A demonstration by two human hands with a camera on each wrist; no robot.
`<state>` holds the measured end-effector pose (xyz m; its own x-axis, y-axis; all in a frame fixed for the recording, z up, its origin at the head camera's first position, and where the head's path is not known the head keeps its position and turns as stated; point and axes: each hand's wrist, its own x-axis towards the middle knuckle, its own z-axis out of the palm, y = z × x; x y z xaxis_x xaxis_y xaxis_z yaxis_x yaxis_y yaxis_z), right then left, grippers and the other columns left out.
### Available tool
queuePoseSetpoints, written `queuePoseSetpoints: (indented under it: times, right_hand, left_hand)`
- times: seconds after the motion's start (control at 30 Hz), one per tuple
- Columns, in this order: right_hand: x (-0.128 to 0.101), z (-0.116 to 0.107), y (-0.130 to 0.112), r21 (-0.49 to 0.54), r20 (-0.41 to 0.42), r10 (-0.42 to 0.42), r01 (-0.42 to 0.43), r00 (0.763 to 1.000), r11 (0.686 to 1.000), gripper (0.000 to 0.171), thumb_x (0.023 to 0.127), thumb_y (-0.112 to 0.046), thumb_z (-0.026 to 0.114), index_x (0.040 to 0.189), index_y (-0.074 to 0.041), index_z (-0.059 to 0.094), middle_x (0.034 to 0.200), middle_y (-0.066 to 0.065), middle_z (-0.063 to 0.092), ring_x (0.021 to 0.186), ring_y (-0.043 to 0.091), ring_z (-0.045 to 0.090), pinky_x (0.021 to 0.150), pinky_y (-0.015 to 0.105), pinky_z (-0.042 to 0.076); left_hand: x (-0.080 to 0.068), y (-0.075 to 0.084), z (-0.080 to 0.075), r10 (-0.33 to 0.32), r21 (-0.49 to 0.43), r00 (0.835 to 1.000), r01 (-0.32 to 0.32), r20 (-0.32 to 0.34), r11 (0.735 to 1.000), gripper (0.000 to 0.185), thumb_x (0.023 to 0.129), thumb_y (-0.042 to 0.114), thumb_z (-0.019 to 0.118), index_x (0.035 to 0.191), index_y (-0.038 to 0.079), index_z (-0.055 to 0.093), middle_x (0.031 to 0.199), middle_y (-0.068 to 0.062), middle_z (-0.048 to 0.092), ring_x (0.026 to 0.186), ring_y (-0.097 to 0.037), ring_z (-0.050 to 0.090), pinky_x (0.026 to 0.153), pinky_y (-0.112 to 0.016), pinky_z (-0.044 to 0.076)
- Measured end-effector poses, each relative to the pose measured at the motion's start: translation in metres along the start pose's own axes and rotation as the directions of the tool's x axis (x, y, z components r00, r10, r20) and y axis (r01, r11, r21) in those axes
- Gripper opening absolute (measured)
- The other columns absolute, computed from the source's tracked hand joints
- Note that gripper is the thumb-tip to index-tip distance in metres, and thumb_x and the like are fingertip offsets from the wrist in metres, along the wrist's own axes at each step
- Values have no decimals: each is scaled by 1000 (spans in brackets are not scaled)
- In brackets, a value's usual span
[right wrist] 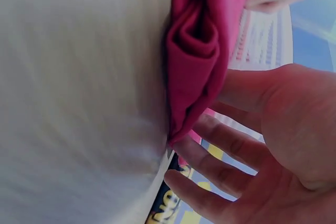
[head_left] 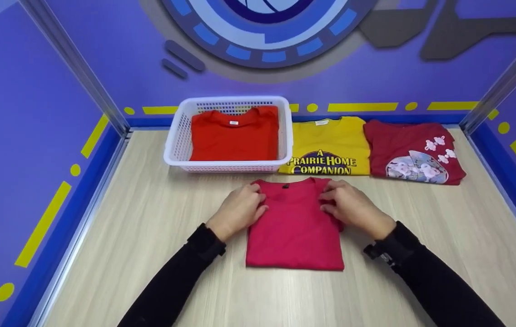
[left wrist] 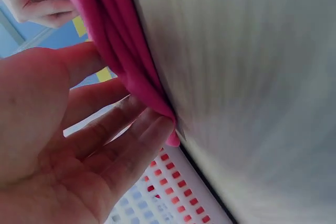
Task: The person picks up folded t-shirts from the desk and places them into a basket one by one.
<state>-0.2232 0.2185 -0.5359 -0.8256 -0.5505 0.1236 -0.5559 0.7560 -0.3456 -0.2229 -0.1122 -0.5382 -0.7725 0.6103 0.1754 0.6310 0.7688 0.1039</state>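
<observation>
A folded pink-red T-shirt [head_left: 294, 231] lies on the wooden table, its neckline with a small dark tag facing the back. My left hand [head_left: 238, 210] rests on its upper left side; in the left wrist view, lightly bent fingers [left wrist: 152, 135] touch the cloth edge near a corner. On the upper right side is my right hand [head_left: 353, 206]. Its thumb lies against the cloth in the right wrist view, with the fingers [right wrist: 202, 153] spread along the far edge. Layered folds of the pink-red T-shirt [right wrist: 194, 51] show from the side there.
Behind the pink-red T-shirt stands a white plastic basket [head_left: 174, 136] holding a folded orange-red T-shirt [head_left: 235, 141]. Right of it lie a folded yellow T-shirt [head_left: 330, 141] with lettering and a dark red one [head_left: 380, 145] with a flower print. Blue-purple panels [head_left: 17, 136] wall the table [head_left: 149, 218].
</observation>
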Motion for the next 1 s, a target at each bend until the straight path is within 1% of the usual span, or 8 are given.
queuePoseSetpoints:
  times: [0.1,0.2,0.33,0.43,0.57,0.7,0.9,1.0]
  right_hand:
    - [0,-2,2,12,5,13,-13,1000,1000,17,94,-10,87,111,-5,87,107,12,71,104,33,67,92,50,60]
    - [2,-7,3,35,23,41,-42,999,999,19,97,-11,85,114,-4,86,109,12,74,104,33,69,93,51,60]
    - [5,-15,10,54,-28,116,-114,993,992,23,101,-13,79,121,-2,84,111,16,79,103,35,73,93,55,61]
    - [7,-19,18,43,-89,179,-175,980,984,27,102,-13,77,125,1,81,115,21,79,108,41,73,97,58,60]
    - [13,-20,24,23,-73,209,-207,975,978,30,102,-15,78,125,4,79,121,24,76,116,45,71,104,61,57]
    - [22,-17,25,-4,-21,203,-203,979,979,31,100,-17,81,124,3,79,117,23,75,113,44,70,101,60,57]
    - [31,-9,22,-39,30,193,-192,981,981,32,100,-16,80,126,3,78,119,25,72,112,47,70,100,60,58]
    - [34,-8,21,-41,47,194,-192,980,980,26,99,-13,80,120,3,80,113,23,71,107,44,69,97,58,57]
  left_hand:
    - [-1,1,-2,12,-29,1000,-12,-7,1000,17,103,22,78,103,6,84,99,-10,74,95,-30,73,88,-42,63]
    - [-2,-2,-8,-8,-128,1000,11,19,992,14,104,17,76,106,6,84,100,-10,76,95,-29,75,90,-43,64]
    - [-1,-11,-15,-103,-214,994,109,37,971,14,105,12,73,109,4,82,100,-12,77,97,-32,77,88,-48,64]
    - [2,-18,-18,-186,-198,982,187,21,962,13,104,13,74,107,2,82,98,-16,77,98,-38,77,86,-52,64]
    - [10,-24,-20,-246,-185,967,253,61,950,16,101,17,80,101,1,80,98,-19,76,99,-41,76,88,-53,62]
    - [19,-25,-18,-266,-167,956,285,125,944,25,98,23,85,99,-1,80,100,-19,76,99,-39,74,91,-52,61]
    - [27,-22,-14,-285,-131,945,307,160,943,27,97,25,86,100,-1,81,104,-21,78,104,-41,75,94,-53,61]
    - [31,-22,-14,-292,-152,939,320,180,935,24,97,24,86,97,0,81,99,-18,77,99,-38,74,92,-51,61]
